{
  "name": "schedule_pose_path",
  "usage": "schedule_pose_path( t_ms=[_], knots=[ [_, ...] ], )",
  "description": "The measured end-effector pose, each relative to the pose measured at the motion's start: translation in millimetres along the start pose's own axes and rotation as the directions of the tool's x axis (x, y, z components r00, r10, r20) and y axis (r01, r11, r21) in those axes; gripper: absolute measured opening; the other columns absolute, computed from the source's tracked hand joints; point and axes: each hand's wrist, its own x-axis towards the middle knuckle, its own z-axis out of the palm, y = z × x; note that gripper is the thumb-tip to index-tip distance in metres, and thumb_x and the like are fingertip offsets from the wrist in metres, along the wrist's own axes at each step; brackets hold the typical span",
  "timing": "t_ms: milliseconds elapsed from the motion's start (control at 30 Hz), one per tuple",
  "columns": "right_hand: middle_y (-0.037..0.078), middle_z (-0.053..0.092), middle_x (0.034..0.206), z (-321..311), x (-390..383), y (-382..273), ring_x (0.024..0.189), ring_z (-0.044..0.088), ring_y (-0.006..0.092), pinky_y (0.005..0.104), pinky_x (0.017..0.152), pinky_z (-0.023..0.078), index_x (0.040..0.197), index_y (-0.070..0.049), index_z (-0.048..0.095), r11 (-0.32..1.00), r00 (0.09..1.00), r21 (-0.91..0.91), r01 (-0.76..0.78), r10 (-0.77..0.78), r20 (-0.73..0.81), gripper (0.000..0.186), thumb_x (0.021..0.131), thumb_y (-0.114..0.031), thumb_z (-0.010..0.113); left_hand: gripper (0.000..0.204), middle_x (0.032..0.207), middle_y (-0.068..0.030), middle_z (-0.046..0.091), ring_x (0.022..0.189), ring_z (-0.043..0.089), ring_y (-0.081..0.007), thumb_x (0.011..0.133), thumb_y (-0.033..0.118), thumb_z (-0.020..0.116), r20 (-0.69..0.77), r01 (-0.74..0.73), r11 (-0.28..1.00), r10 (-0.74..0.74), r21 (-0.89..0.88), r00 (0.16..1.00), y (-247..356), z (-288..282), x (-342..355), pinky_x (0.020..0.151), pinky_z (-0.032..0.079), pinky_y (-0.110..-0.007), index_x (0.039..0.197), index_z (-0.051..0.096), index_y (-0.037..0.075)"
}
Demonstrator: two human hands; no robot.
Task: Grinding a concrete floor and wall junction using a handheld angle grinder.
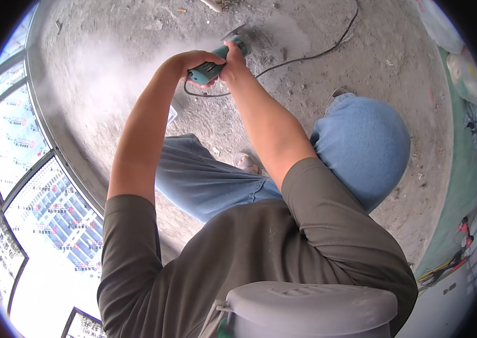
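A teal angle grinder (207, 72) is held out in front of me, low over the rough concrete floor (114, 50). Around the rear of its body wraps my left hand (196, 63), with fingers closed beneath it. Farther forward, near the head, my right hand (234, 63) grips the tool. The thin disc (233, 32) shows partly at the far side, close to the floor; whether it touches is hard to tell. Pale dust spreads leftward and hangs around the disc. From the grinder's rear end a dark power cord (306, 58) loops under my hands and runs off to the upper right.
My bent knee (362, 149) is right of my arms. Film-covered window panes (16, 135) line the left side. At right, tools with red parts (464, 236) lie on a green strip (441, 225). A pale stick (212, 5) lies at the far edge, among scattered debris.
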Motion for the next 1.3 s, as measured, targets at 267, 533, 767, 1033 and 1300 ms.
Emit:
schedule_pose_path(
  t_ms=[267, 533, 767, 1033, 1300],
  knots=[
    [0.015, 0.053, 0.121, -3, 13, -11, 0.108, 0.057, 0.0305, 0.0474, 0.093, 0.049, 0.130, -0.002, 0.041, 1.000, 0.997, -0.019, 0.004, -0.003, 0.071, 0.061, 0.086, -0.037, 0.066, 0.043, 0.083, -0.0155, 0.068, 0.067, 0.069, -0.0226, 0.083, 0.035, 0.074, -0.028, 0.002, 1.000, -0.002, 0.012, 1.000, 12, 9, -1, 0.056, 0.060, -0.034, 0.097, 0.063, -0.003],
    [0.015, 0.059, 0.116, 0, 14, -21, 0.099, 0.061, 0.0283, 0.0420, 0.086, 0.050, 0.123, 0.006, 0.053, 0.999, 0.998, -0.002, 0.054, -0.054, -0.023, 0.056, 0.082, -0.028, 0.070, 0.043, 0.084, -0.0151, 0.069, 0.067, 0.069, -0.0217, 0.082, 0.035, 0.074, -0.014, 0.004, 1.000, -0.003, 0.031, 1.000, 23, 11, 2, 0.056, 0.060, -0.032, 0.098, 0.063, -0.003],
    [0.016, 0.058, 0.119, 3, 6, -41, 0.101, 0.060, 0.0286, 0.0417, 0.087, 0.050, 0.124, 0.007, 0.052, 0.996, 0.997, 0.045, 0.083, -0.082, -0.009, 0.057, 0.082, -0.027, 0.070, 0.043, 0.084, -0.0154, 0.068, 0.067, 0.068, -0.0217, 0.083, 0.035, 0.073, -0.004, 0.008, 0.999, -0.008, 0.041, 1.000, 34, 19, 9, 0.056, 0.061, -0.033, 0.098, 0.063, -0.003],
    [0.017, 0.058, 0.118, 4, -3, -39, 0.100, 0.061, 0.0289, 0.0428, 0.085, 0.051, 0.125, 0.006, 0.051, 0.999, 0.999, -0.011, 0.048, -0.049, -0.022, 0.058, 0.082, -0.027, 0.070, 0.042, 0.085, -0.0145, 0.069, 0.068, 0.069, -0.0217, 0.083, 0.036, 0.073, -0.013, 0.021, 0.998, -0.021, 0.058, 1.000, 31, 16, 9, 0.057, 0.060, -0.034, 0.098, 0.063, -0.002],
    [0.016, 0.058, 0.118, 0, 9, -34, 0.100, 0.061, 0.0286, 0.0424, 0.085, 0.051, 0.126, 0.005, 0.050, 0.999, 0.999, 0.011, 0.039, -0.039, 0.000, 0.057, 0.083, -0.027, 0.070, 0.043, 0.084, -0.0145, 0.068, 0.067, 0.069, -0.0212, 0.082, 0.036, 0.074, -0.024, 0.017, 0.999, -0.016, 0.048, 1.000, 30, 19, 6, 0.057, 0.060, -0.032, 0.099, 0.063, -0.002]
  ],
)
